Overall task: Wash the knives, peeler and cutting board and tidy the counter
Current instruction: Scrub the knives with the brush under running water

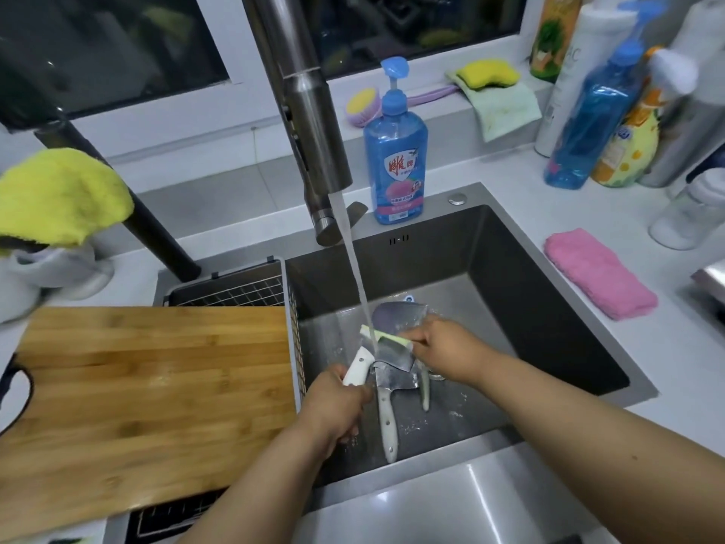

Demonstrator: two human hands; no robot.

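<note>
In the steel sink (549,308), my left hand (337,402) grips the white handle (357,365) of a broad knife. Its blade (396,314) points up and away under the running water (359,284). My right hand (443,347) pinches a pale green sponge (386,335) against that blade. A second knife (394,373) with a white handle lies flat on the sink floor below. To its right lies a pale green peeler (425,392). The bamboo cutting board (157,394) rests over the wire drain basket (235,290) on the sink's left side.
The steel faucet (314,111) stands over the sink's back edge, with a blue dish-soap bottle (396,151) beside it. A pink cloth (600,272) lies on the right counter, several bottles (600,111) behind it. A yellow cloth (59,194) hangs at left.
</note>
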